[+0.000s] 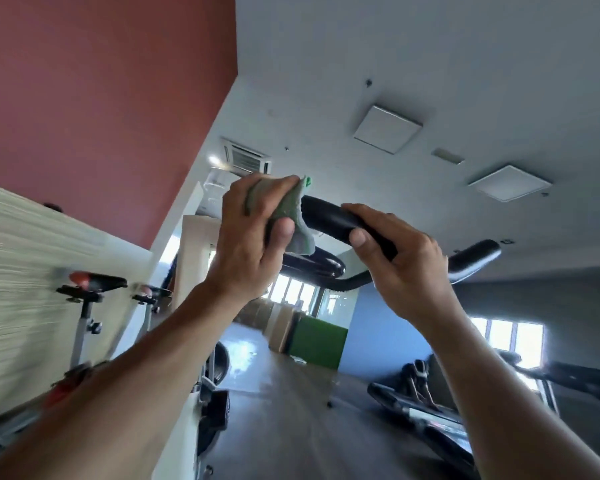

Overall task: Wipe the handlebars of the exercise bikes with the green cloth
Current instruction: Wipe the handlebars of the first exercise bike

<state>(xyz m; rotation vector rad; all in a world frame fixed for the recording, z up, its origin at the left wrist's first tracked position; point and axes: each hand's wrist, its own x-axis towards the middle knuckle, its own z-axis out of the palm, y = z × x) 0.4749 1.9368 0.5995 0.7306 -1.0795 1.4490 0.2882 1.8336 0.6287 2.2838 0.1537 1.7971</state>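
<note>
A person's left hand (pixel 246 244) holds a green cloth (pixel 284 209) wrapped over the end of a black handlebar (pixel 326 218), its grip closed around cloth and bar. The right hand (pixel 399 258) clasps the same bar just beside it. Behind, exercise bikes (pixel 87 296) line a pale wall beneath a grey ceiling (pixel 430 64).

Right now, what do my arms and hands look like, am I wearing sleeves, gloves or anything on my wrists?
Both forearms are bare as far as the picture shows, with no sleeves in view. The left hand and the right hand have no gloves, and no rings, watch or wristband show on the sides facing the camera. The fingernails look short and plain.
</note>
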